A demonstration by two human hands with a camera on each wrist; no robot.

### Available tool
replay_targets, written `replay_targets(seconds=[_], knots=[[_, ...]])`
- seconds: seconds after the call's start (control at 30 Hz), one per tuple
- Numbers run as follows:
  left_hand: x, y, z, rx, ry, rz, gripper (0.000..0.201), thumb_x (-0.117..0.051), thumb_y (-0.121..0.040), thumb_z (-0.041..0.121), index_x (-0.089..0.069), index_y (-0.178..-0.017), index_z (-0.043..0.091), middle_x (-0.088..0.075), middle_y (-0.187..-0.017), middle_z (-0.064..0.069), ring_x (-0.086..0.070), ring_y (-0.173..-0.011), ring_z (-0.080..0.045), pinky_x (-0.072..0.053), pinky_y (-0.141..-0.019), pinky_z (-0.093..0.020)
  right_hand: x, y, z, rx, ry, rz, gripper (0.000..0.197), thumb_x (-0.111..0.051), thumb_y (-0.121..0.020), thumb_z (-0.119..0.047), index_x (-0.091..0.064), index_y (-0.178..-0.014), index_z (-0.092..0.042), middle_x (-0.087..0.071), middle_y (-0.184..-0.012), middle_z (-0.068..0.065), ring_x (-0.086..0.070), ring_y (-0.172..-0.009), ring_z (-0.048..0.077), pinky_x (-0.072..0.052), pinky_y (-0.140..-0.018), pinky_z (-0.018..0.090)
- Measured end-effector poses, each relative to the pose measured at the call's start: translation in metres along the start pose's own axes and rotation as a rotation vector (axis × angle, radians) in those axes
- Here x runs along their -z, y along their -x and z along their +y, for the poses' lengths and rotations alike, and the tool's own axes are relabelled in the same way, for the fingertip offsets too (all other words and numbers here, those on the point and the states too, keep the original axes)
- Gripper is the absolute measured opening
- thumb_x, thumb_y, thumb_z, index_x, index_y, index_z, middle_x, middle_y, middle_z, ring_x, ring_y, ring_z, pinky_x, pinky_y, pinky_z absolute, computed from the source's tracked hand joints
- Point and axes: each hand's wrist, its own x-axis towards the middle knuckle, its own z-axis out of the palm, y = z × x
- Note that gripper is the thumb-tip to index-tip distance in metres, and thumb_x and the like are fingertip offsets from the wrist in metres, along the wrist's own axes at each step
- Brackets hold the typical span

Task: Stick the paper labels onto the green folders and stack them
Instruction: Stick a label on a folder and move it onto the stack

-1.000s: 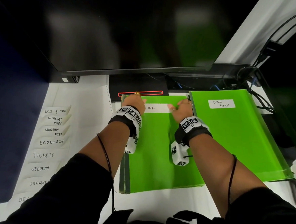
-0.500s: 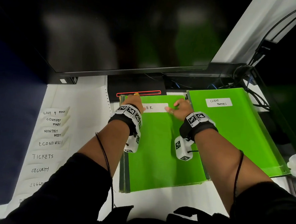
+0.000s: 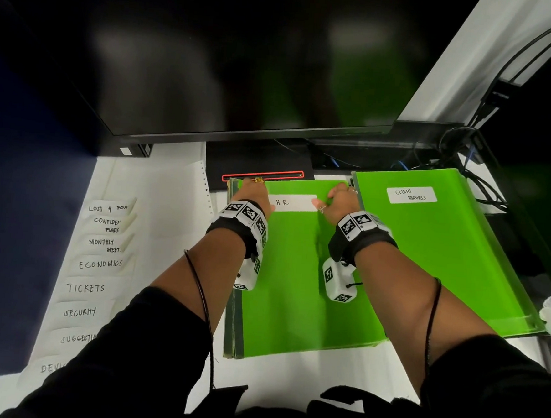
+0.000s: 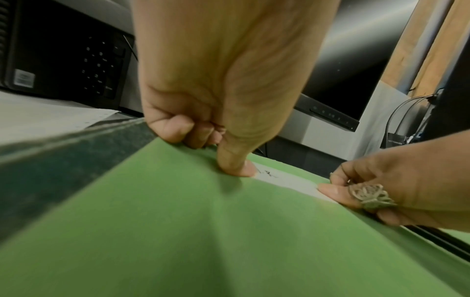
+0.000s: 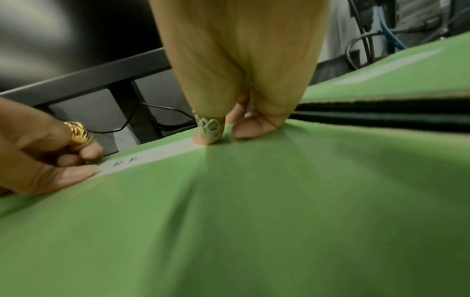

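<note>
**Two hands press one label on a green folder**

White desk surface (image 3: 157, 200) lies under a dark monitor (image 3: 245, 60). On it are two places with green folders: a stack (image 3: 297, 292) in the middle and one labelled folder (image 3: 444, 253) just to its right, marked "CLIENT REPORTS". One "H.R." label (image 3: 295, 203) lies near the far edge of the stack's top folder. The left hand (image 3: 255, 192) presses its thumb on the label's left end, other fingers curled at the folder edge. The right hand (image 3: 341, 202) presses its thumb on the right end, fingers curled, gripping nothing. Eight spare labels (image 3: 100, 263) lie in one column at the left.
</note>
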Motion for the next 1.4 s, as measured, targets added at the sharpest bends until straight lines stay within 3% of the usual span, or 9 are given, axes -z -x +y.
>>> replay_targets(seconds=[0.17,0.3,0.43,0.6,0.8,0.97,1.17,1.3,1.4], knots=[[0.0,0.006,-0.001,-0.017,0.002,-0.013,0.055,-0.054,-0.093,0.037,-0.044,-0.136,0.004,-0.031,-0.143,-0.019,-0.046,-0.125,-0.029,-0.04,-0.103,-0.036,0.011,0.009,0.002,0.064,0.133,-0.152,0.057,-0.069,-0.083,-0.029,-0.041,-0.127,-0.006,-0.027,-0.143,0.018,-0.039,-0.131,0.031,-0.032,-0.11,0.039],[0.006,0.018,-0.015,-0.083,0.089,-0.161,0.06,-0.079,-0.071,0.034,-0.052,-0.122,0.017,-0.031,-0.133,-0.007,-0.041,-0.124,-0.026,-0.035,-0.109,-0.039,0.014,0.019,0.004,0.091,0.139,-0.211,0.072,-0.083,-0.065,-0.035,-0.044,-0.121,-0.012,-0.031,-0.137,0.013,-0.039,-0.127,0.029,-0.034,-0.108,0.038],[0.001,0.032,-0.028,-0.091,0.08,0.08,0.077,-0.088,-0.056,0.039,-0.053,-0.12,0.015,-0.035,-0.128,-0.009,-0.038,-0.124,-0.026,-0.037,-0.107,-0.037,-0.004,0.04,-0.002,0.111,0.108,-0.062,0.088,-0.089,-0.052,-0.038,-0.043,-0.124,-0.014,-0.034,-0.135,0.014,-0.037,-0.128,0.032,-0.036,-0.108,0.04],[-0.004,0.046,-0.041,0.122,-0.071,0.22,0.113,-0.075,-0.053,0.069,-0.028,-0.142,0.017,-0.03,-0.136,-0.016,-0.032,-0.128,-0.033,-0.04,-0.101,-0.044,-0.017,0.064,0.001,0.081,0.234,0.024,0.089,-0.074,-0.071,-0.051,-0.031,-0.143,-0.021,-0.02,-0.151,0.017,-0.019,-0.14,0.037,-0.026,-0.112,0.045],[-0.005,0.059,-0.037,0.114,0.123,0.307,0.086,-0.079,-0.065,0.05,-0.045,-0.133,0.01,-0.035,-0.136,-0.015,-0.037,-0.125,-0.029,-0.041,-0.102,-0.041,-0.022,0.083,0.003,0.096,0.255,-0.07,0.089,-0.062,-0.081,-0.053,-0.011,-0.15,-0.03,0.0,-0.158,0.012,-0.001,-0.144,0.039,-0.017,-0.114,0.055],[0.0,0.067,-0.035,-0.006,0.72,0.338,0.04,-0.07,-0.082,0.01,-0.047,-0.114,0.003,-0.06,-0.112,-0.017,-0.058,-0.107,-0.034,-0.049,-0.092,-0.041,-0.012,0.093,0.009,0.067,0.212,-0.027,0.105,-0.068,-0.069,-0.063,-0.003,-0.148,-0.041,0.017,-0.156,0.015,0.01,-0.143,0.042,-0.011,-0.114,0.059],[0.007,0.064,-0.047,-0.072,1.261,0.339,0.061,-0.06,-0.082,-0.012,-0.031,-0.132,0.009,-0.058,-0.112,-0.009,-0.058,-0.102,-0.025,-0.047,-0.097,-0.042,0.007,0.095,0.005,0.058,0.102,0.071,0.114,-0.069,-0.055,-0.073,0.001,-0.143,-0.052,-0.004,-0.154,0.021,-0.021,-0.138,0.046,-0.028,-0.11,0.056],[0.004,0.058,-0.035,-0.213,0.965,0.284,0.068,-0.066,-0.085,0.009,-0.025,-0.14,0.005,-0.049,-0.133,-0.013,-0.05,-0.121,-0.026,-0.037,-0.108,-0.047,0.023,0.092,0.009,0.034,0.182,0.194,0.106,-0.071,-0.059,-0.069,-0.014,-0.145,-0.046,-0.01,-0.152,0.023,-0.024,-0.136,0.045,-0.028,-0.109,0.052],[0.003,0.057,-0.019,-0.24,0.352,0.093,0.077,-0.054,-0.091,0.043,-0.021,-0.148,0.002,-0.021,-0.154,-0.018,-0.02,-0.143,-0.032,-0.018,-0.118,-0.042,0.036,0.084,0.025,-0.039,0.295,0.225,0.094,-0.07,-0.071,-0.057,-0.017,-0.147,-0.04,0.004,-0.156,0.019,-0.006,-0.142,0.043,-0.016,-0.113,0.054]])
